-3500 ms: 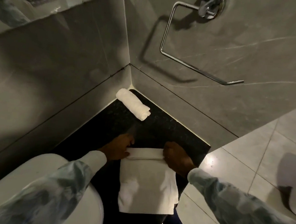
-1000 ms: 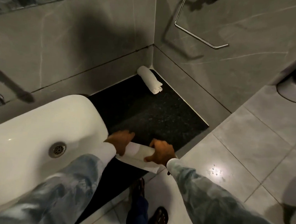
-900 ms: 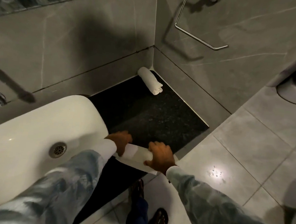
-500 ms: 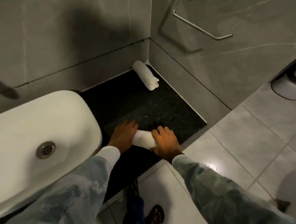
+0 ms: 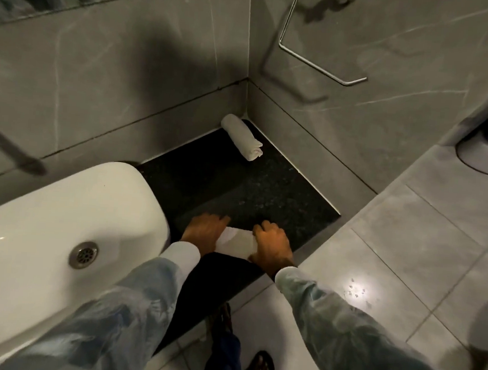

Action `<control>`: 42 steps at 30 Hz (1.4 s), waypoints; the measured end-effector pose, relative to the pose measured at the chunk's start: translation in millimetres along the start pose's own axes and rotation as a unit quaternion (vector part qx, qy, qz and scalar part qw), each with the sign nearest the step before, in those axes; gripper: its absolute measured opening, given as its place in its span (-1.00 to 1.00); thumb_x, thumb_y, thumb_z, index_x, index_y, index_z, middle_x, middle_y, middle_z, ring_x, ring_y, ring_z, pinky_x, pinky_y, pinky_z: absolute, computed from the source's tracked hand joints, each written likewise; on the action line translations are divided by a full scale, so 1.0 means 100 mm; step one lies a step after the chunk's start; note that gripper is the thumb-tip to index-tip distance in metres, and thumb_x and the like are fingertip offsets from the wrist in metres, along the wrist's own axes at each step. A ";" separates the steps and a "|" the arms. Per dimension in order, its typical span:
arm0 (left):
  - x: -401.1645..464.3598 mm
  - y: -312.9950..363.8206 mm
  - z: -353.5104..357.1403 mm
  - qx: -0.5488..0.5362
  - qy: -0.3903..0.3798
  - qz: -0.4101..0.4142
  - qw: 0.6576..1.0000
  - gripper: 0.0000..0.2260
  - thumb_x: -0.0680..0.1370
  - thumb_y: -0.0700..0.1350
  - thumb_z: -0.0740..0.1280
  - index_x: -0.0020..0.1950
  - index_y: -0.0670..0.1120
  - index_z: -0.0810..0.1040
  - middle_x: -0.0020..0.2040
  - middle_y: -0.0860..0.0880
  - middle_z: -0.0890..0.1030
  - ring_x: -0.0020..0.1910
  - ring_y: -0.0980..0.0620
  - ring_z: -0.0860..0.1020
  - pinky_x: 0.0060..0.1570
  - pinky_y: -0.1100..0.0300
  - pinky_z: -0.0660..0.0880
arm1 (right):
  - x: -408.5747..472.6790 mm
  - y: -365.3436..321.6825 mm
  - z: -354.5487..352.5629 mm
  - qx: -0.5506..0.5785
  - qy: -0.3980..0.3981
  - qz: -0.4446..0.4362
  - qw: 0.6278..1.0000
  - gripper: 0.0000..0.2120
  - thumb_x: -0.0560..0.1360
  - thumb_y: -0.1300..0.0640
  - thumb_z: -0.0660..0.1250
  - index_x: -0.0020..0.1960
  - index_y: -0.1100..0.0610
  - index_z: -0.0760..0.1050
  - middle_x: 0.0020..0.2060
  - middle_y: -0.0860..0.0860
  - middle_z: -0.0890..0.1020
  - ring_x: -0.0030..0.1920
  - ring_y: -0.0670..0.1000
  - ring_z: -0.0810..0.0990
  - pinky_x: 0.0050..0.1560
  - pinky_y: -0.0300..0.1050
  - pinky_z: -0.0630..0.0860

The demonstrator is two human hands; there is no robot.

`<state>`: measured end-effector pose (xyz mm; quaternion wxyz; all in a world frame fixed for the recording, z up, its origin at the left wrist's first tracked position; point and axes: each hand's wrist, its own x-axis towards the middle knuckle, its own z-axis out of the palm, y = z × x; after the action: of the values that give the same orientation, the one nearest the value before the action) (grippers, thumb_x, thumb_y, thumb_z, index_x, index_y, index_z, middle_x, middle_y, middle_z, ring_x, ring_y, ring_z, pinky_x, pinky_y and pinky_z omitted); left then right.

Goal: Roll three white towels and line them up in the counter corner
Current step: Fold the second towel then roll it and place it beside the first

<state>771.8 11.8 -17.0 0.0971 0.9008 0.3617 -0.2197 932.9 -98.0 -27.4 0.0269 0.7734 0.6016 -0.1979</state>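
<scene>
Item 1: second towel, white, lying near the front edge of the black counter, between the two hands. It looks rolled or very nearly so; whether a loose tail remains under the palms cannot be told.

Item 2: left hand, palm down on the roll's left end, fingers together and laid flat over it. Right hand, on the right end, fingers curled over the top and pressing the cloth (neither hand lifts it; both bear down on the counter).

Item 3: first rolled towel, finished, lying at an angle in the counter corner, its far end close to where the two grey walls meet.

Item 4: third towel, not in view.

Item 5: white sink to the left of the counter; chrome towel ring on the right wall above.

Status, as a judgement: one towel placed, one at the end of its rolling and well apart from the corner, one untouched. Left to do: carry this roll beside the first, then roll and place the last.
</scene>
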 end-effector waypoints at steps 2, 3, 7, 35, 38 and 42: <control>0.00 0.05 0.02 0.005 0.007 -0.003 1.000 -0.53 0.50 -0.09 0.37 0.39 -0.03 0.36 0.37 -0.15 0.44 0.32 -0.18 0.45 0.31 -0.10 0.45 | 0.00 0.00 -0.05 -0.012 -0.019 -0.009 1.000 -0.34 0.32 -0.10 0.54 0.33 0.08 0.44 0.29 0.13 0.45 0.28 0.19 0.46 0.31 0.09 0.43; 0.01 0.06 0.04 0.016 0.031 -0.005 0.999 -0.61 0.50 -0.10 0.36 0.31 -0.04 0.42 0.32 -0.14 0.49 0.26 -0.17 0.48 0.25 -0.09 0.49 | 0.01 0.02 -0.09 0.000 -0.035 -0.005 0.999 -0.33 0.31 -0.12 0.56 0.33 0.07 0.46 0.29 0.13 0.45 0.27 0.19 0.46 0.31 0.10 0.45; 0.01 0.08 0.12 0.037 0.026 -0.016 0.999 -0.56 0.47 -0.05 0.38 0.33 -0.02 0.43 0.39 -0.13 0.42 0.39 -0.18 0.35 0.43 -0.10 0.27 | 0.00 0.13 -0.19 0.073 -0.055 0.016 0.996 -0.37 0.24 -0.09 0.62 0.26 -0.01 0.52 0.26 0.08 0.48 0.27 0.16 0.47 0.30 0.07 0.48; 2.34 -1.58 -1.22 -0.075 0.123 0.053 0.988 -0.71 0.67 -0.10 0.14 0.35 -0.15 0.47 0.37 -0.17 0.49 0.33 -0.13 0.46 0.36 -0.01 0.38 | 2.39 -0.52 -0.75 0.031 0.065 0.052 0.996 -0.22 0.51 -0.15 0.34 0.54 0.15 0.06 0.26 0.20 0.54 0.23 0.20 0.54 0.24 0.08 0.45; 2.69 -1.79 -1.27 -0.166 0.172 0.069 0.969 -0.73 0.66 0.01 0.16 0.26 -0.03 0.54 0.28 -0.09 0.58 0.22 -0.09 0.54 0.30 0.02 0.44 | 2.70 -0.54 -0.77 0.009 0.066 0.057 0.996 -0.30 0.54 -0.12 0.31 0.52 0.16 0.12 0.22 0.20 0.56 0.19 0.20 0.55 0.21 0.09 0.45; 2.92 -1.96 -1.27 -0.154 0.112 0.133 0.973 -0.66 0.65 -0.08 0.19 0.41 -0.12 0.43 0.43 -0.14 0.44 0.41 -0.10 0.41 0.47 -0.04 0.27 | 2.87 -0.51 -0.77 0.033 0.071 0.069 0.995 -0.34 0.50 -0.11 0.35 0.45 0.16 0.23 0.18 0.18 0.59 0.14 0.18 0.59 0.16 0.06 0.49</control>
<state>863.9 373.1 -43.9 0.2220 0.9339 0.2770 -0.0439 962.5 201.7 -44.2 -0.0280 0.8256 0.5405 -0.1594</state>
